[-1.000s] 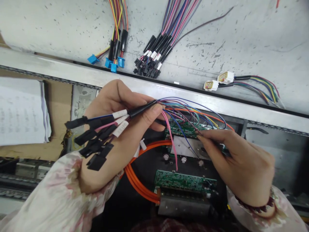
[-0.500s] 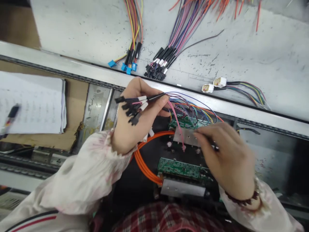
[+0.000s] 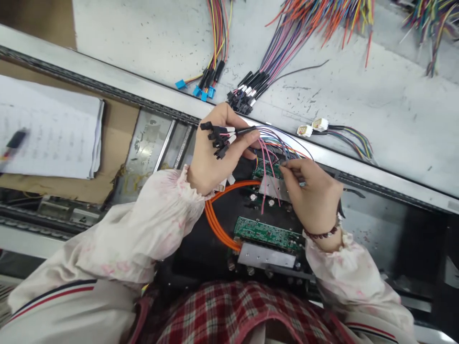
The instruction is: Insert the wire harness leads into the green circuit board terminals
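Note:
My left hand [image 3: 211, 155] is shut on a wire harness [image 3: 247, 130], gripping its black sleeve, with several black plug connectors [image 3: 217, 141] sticking out past my fingers. Thin pink, blue and purple wires [image 3: 274, 143] fan from the sleeve over a green circuit board [image 3: 267, 171]. My right hand [image 3: 308, 193] pinches some of these wires between fingertips and thumb, above a metal plate [image 3: 273, 188]. Below lie a second green circuit board [image 3: 268, 234] and thick orange cables [image 3: 218, 222]. My hands hide part of the upper board.
A metal rail [image 3: 107, 81] crosses the view above the black electronics housing [image 3: 201, 191]. Beyond it, a speckled grey surface [image 3: 394, 86] holds wire bundles with blue [image 3: 201, 91], black [image 3: 242, 98] and white connectors [image 3: 311, 126]. Printed paper [image 3: 46, 134] lies on cardboard at left.
The whole view has shifted, with my hands higher and smaller in the picture and more of my sleeves and checked clothing showing. My right hand now pinches the thin wires closely.

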Available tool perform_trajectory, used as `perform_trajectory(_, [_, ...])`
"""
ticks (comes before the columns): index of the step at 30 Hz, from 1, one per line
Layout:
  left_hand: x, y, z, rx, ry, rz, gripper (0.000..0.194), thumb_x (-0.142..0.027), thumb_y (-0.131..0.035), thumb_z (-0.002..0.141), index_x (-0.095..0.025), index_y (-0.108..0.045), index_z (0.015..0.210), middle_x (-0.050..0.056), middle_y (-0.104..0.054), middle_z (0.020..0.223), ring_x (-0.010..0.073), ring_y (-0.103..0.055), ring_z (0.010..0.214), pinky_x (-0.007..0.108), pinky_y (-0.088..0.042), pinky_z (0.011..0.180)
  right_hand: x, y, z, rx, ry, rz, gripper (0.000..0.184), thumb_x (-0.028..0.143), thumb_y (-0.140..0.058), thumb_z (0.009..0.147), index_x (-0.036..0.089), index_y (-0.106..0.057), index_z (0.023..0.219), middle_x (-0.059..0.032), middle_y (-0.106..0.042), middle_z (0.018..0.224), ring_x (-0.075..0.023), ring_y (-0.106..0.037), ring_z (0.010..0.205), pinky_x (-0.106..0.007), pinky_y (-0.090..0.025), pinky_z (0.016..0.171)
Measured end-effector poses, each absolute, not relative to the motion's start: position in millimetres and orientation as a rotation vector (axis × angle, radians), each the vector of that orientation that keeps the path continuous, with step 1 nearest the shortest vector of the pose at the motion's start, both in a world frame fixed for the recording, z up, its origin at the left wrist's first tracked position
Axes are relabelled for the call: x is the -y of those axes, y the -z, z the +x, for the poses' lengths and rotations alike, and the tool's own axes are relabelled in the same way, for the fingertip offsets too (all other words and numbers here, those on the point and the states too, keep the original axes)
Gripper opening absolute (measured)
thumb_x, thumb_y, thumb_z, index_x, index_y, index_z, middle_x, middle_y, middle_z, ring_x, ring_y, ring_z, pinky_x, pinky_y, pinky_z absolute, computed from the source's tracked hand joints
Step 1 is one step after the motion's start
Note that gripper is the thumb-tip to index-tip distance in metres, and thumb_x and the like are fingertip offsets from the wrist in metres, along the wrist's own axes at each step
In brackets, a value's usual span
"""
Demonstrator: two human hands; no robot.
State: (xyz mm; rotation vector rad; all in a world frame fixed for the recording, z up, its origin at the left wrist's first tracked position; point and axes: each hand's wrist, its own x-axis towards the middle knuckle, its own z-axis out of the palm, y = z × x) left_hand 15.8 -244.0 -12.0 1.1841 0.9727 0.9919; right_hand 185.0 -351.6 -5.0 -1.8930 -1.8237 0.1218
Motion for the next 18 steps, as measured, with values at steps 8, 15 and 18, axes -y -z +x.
perform_trajectory(8, [245, 13, 15, -0.961, -0.989, 1.195, 0.023, -0.020, -0.076, 0.082, -0.022, -0.054, 0.080, 0.000, -0.070, 0.072, 0.0187, -0.072, 0.069, 0.027, -0.062, 0.053, 351, 5, 184, 1.809, -0.137, -1.890, 0.004, 0.017, -0.063, 0.090, 0.020, -0.066, 0.090, 0.0019, -0.070, 0.081, -0.0125, -0.067, 0.069, -0.023, -0.049, 0.063])
perform_trajectory(15, [246, 4, 22, -1.013, -0.954, 1.063, 0.026, -0.007, -0.071, 0.083, -0.019, -0.048, 0.079, 0.000, -0.067, 0.069, 0.0167, -0.071, 0.066, 0.025, -0.061, 0.052, 353, 3, 192, 1.865, -0.127, -1.879, 0.006, 0.023, -0.063, 0.091, 0.023, -0.068, 0.095, 0.0000, -0.072, 0.084, -0.0163, -0.069, 0.069, -0.026, -0.049, 0.060])
perform_trajectory(18, [251, -7, 20, -1.038, -0.895, 1.072, 0.025, -0.006, -0.066, 0.086, -0.019, -0.046, 0.080, -0.001, -0.065, 0.069, 0.0154, -0.070, 0.066, 0.025, -0.060, 0.054, 358, -1, 196, 1.900, -0.129, -1.828, 0.011, 0.030, -0.068, 0.090, 0.032, -0.070, 0.100, -0.0007, -0.072, 0.082, -0.0152, -0.069, 0.069, -0.026, -0.045, 0.052])
